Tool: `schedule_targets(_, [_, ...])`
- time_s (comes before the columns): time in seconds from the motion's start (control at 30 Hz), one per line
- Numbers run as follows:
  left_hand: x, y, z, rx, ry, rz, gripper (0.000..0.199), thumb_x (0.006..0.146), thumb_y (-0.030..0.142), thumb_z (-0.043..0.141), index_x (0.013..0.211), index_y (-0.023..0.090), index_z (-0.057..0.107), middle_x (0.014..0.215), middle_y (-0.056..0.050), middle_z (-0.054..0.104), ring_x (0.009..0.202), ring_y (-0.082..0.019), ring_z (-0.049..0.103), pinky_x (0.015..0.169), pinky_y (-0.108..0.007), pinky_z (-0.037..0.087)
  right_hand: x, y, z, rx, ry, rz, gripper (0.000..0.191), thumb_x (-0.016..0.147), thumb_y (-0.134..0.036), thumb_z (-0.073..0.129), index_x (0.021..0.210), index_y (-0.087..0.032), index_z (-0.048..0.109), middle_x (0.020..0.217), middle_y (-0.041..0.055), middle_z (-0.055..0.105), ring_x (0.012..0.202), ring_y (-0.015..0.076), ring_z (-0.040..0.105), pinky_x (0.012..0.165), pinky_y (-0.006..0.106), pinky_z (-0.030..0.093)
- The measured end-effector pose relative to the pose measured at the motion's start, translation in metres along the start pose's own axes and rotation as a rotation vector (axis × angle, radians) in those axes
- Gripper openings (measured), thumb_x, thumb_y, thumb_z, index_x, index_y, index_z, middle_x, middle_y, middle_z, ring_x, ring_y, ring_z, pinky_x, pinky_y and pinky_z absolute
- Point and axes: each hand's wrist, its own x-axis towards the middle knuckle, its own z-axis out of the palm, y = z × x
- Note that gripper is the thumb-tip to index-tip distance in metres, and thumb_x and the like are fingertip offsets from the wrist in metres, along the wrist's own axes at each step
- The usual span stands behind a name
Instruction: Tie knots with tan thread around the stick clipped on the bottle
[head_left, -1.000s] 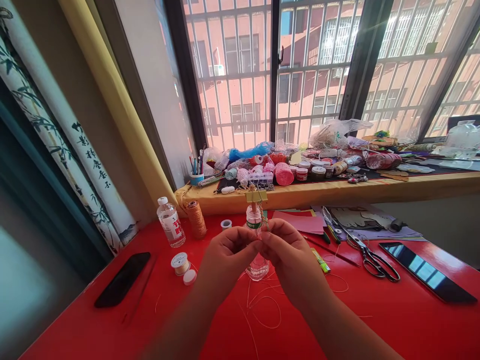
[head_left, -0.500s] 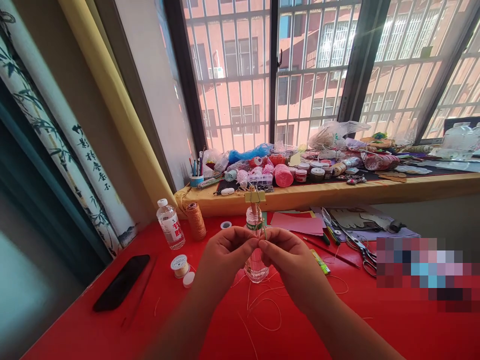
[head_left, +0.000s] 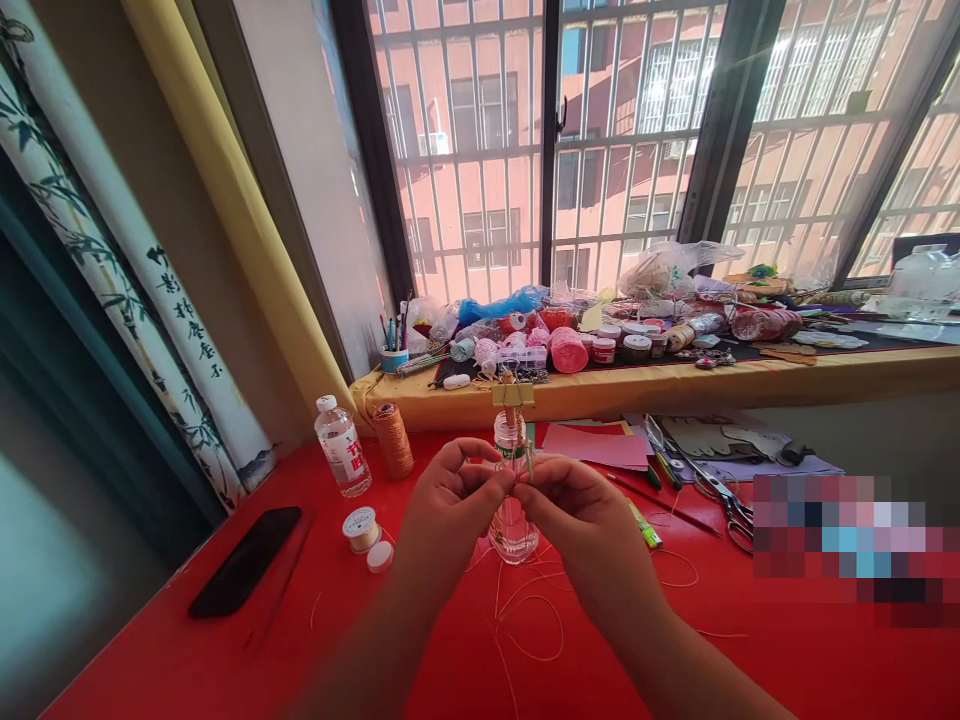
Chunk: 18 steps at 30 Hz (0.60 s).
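Observation:
In the head view my left hand and my right hand meet in front of a clear glass bottle with a green label. Both are closed in a pinch, fingertips almost touching, on a thin thread that is hard to see between them. Loose pale thread trails in loops over the table below. A yellow binder clip grips a stick at the bottle's mouth, and greenish cords hang from it beside my right fingers.
On the red table are a phone, a thread spool, a white cap, a labelled plastic bottle and an orange twine cone. Scissors and pink paper lie right. Craft supplies crowd the windowsill.
My left fingers have lifted and opened out slightly, while the pinch stays in front of the bottle. The view has shifted very slightly.

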Motion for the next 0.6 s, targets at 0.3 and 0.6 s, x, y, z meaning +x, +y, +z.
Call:
schedule_targets(0.3, [-0.0031, 0.0010, 0.0030, 0.043, 0.020, -0.015, 0.019, 0.076, 0.037, 0.085, 0.086, 0.021, 0.084, 0.059, 0.002, 0.061, 0.049, -0.007, 0.042, 0.047, -0.020, 0.037, 0.0036, -0.0011, -0.0031, -0.021, 0.053, -0.027, 0.030, 0.064, -0.036, 0.098, 0.069, -0.022, 0.072, 0.087, 0.0030, 0.070, 0.080, 0.0178, 0.062, 0.072, 0.030, 0.051])
schedule_targets(0.6, [-0.0019, -0.0030, -0.0035, 0.066, 0.018, 0.046, 0.027, 0.081, 0.046, 0.080, 0.092, 0.023, 0.087, 0.081, -0.007, 0.079, 0.078, -0.020, 0.067, 0.075, -0.030, 0.056, 0.0018, -0.0034, -0.0046, -0.071, 0.046, 0.039, 0.031, 0.068, -0.044, 0.095, 0.078, -0.021, 0.077, 0.084, 0.0034, 0.070, 0.074, 0.0156, 0.057, 0.066, 0.029, 0.046])
